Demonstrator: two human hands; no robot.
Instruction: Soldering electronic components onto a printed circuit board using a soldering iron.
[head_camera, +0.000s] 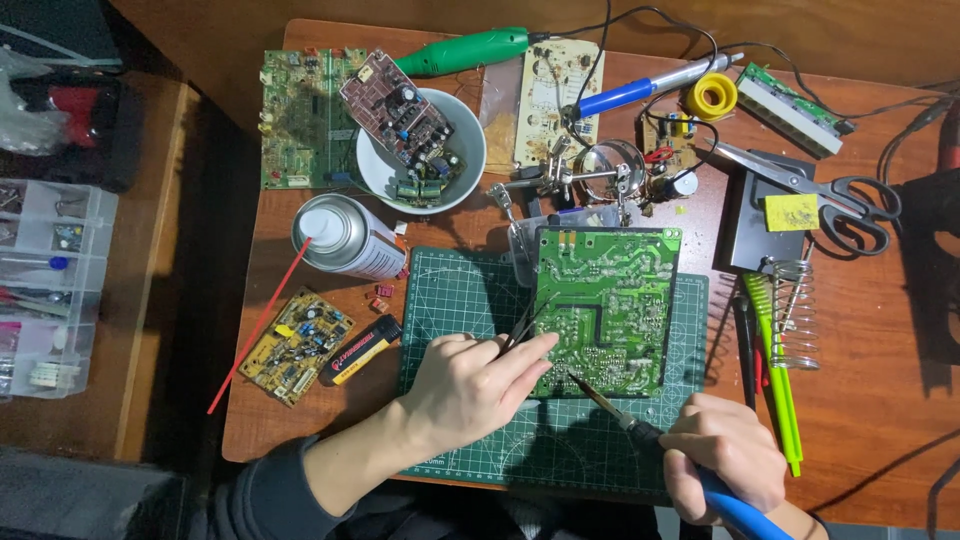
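Left hand (470, 385) fingers pinch tweezers (520, 322) against green circuit board (606, 310), steadying joint; right hand (722, 455) fist-wrapped round soldering iron (640, 425), tip on board's near edge.

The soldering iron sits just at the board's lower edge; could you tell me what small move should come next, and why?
Probably ease the soldering iron tip in the right hand slightly forward onto the joint, since it hovers by the green circuit board where the left hand holds tweezers ready.
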